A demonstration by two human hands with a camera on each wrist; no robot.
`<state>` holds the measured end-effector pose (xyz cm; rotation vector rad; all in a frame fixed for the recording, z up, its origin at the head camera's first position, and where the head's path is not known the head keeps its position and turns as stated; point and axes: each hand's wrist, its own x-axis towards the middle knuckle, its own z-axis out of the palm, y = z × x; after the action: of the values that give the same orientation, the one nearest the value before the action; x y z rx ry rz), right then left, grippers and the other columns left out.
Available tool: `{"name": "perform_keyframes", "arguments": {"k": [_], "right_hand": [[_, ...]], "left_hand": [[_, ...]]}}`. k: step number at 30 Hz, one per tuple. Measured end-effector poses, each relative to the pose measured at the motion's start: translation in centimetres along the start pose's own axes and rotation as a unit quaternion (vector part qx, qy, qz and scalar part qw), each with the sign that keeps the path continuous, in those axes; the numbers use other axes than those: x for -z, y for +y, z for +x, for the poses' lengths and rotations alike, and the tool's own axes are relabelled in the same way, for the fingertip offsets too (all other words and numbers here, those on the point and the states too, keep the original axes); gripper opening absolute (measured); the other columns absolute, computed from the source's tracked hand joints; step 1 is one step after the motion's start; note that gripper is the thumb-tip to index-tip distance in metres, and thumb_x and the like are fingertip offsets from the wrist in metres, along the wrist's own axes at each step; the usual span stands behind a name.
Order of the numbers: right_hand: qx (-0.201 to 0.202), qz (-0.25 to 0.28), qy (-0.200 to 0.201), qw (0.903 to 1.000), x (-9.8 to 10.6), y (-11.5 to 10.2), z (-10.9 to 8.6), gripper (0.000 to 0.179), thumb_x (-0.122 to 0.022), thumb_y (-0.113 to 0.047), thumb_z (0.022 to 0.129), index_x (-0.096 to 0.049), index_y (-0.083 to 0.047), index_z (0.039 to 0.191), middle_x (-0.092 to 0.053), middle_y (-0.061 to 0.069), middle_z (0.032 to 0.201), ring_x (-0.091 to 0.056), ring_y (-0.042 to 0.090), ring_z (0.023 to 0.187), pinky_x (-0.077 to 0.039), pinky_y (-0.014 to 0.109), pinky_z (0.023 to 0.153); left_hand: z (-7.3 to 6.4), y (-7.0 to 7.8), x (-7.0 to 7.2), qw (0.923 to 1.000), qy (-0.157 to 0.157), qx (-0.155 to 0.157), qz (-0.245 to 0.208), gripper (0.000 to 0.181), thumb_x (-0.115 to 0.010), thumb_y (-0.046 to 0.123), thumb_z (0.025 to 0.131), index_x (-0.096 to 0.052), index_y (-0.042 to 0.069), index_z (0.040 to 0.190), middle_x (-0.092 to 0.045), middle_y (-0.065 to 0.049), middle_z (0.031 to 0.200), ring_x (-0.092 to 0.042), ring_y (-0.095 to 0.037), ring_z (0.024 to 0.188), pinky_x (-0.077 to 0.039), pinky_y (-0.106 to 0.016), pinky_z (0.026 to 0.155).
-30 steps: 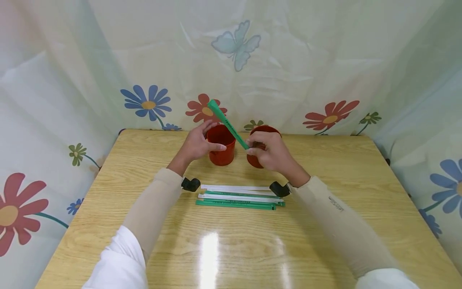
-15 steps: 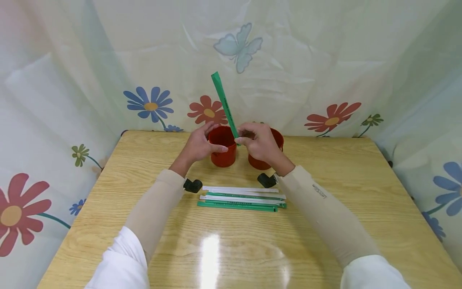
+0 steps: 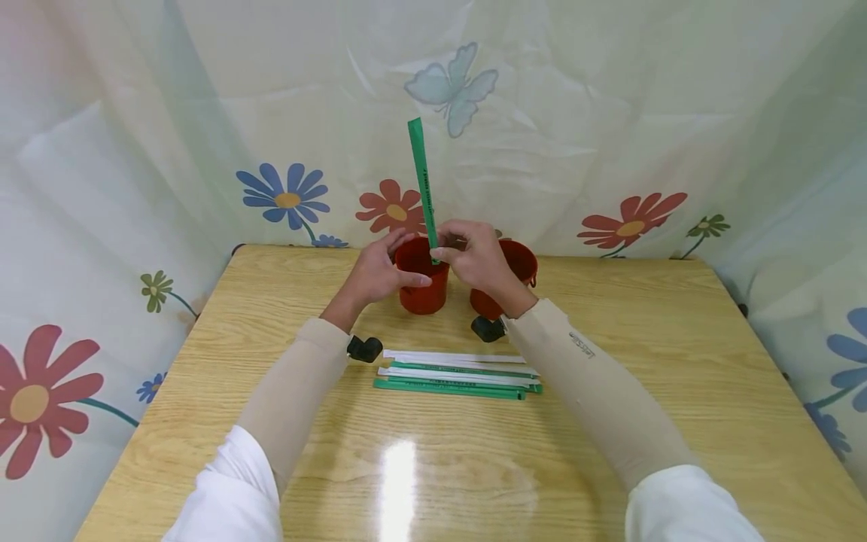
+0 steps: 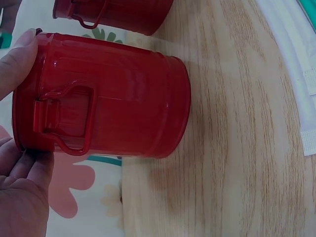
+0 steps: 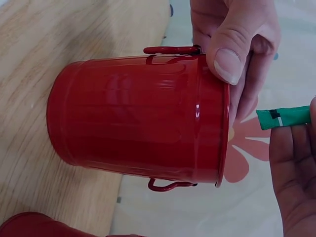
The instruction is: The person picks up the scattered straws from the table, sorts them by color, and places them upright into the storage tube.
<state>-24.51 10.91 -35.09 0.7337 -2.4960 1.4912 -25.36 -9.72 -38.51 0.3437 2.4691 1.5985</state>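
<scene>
Two red metal buckets with small handles stand side by side at the back of the table. My left hand grips the left bucket at its rim, thumb on the near side and fingers on the far side. My right hand pinches a long green paper-wrapped straw near its lower end. The straw stands almost upright, its bottom tip over the left bucket's mouth. In the right wrist view that straw's end is apart from the bucket rim. The right bucket is partly hidden behind my right hand.
Several green and white paper-wrapped straws lie in a row on the wooden table, nearer to me than the buckets. A flowered curtain hangs close behind the table's back edge. Black wrist cameras sit under both wrists.
My right hand has moved left, from in front of the right bucket to the left bucket's rim. The green straw has swung from slanted to nearly upright. My left hand stays at the left bucket.
</scene>
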Motion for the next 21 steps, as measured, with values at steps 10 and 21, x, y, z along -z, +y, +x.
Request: {"name": "perform_keyframes", "arguments": {"k": [10,21], "right_hand": [[-0.02,-0.014,-0.014,0.9996,-1.2,-0.2,1.6,0.011,-0.067,-0.002,0.098,-0.073,0.003,0.105,-0.072,0.017,0.096,-0.062,0.029,0.092,-0.06,0.047,0.092],[-0.062,-0.019,-0.027,0.9975,-1.5,-0.6,2.0,0.016,-0.066,-0.005,0.1,-0.073,0.001,0.113,-0.072,0.017,0.103,-0.063,0.03,0.097,-0.059,0.045,0.094]], "left_hand": [[-0.1,-0.1,0.2,0.9997,0.008,-0.005,0.022,0.098,-0.087,0.022,0.086,-0.03,0.011,0.165,-0.047,-0.003,0.164,-0.045,-0.027,0.151,-0.049,-0.045,0.117],[0.0,0.1,0.1,0.9997,0.006,-0.01,0.022,0.092,-0.087,0.021,0.086,-0.036,0.014,0.162,-0.05,-0.002,0.161,-0.049,-0.027,0.147,-0.05,-0.046,0.116]]}}
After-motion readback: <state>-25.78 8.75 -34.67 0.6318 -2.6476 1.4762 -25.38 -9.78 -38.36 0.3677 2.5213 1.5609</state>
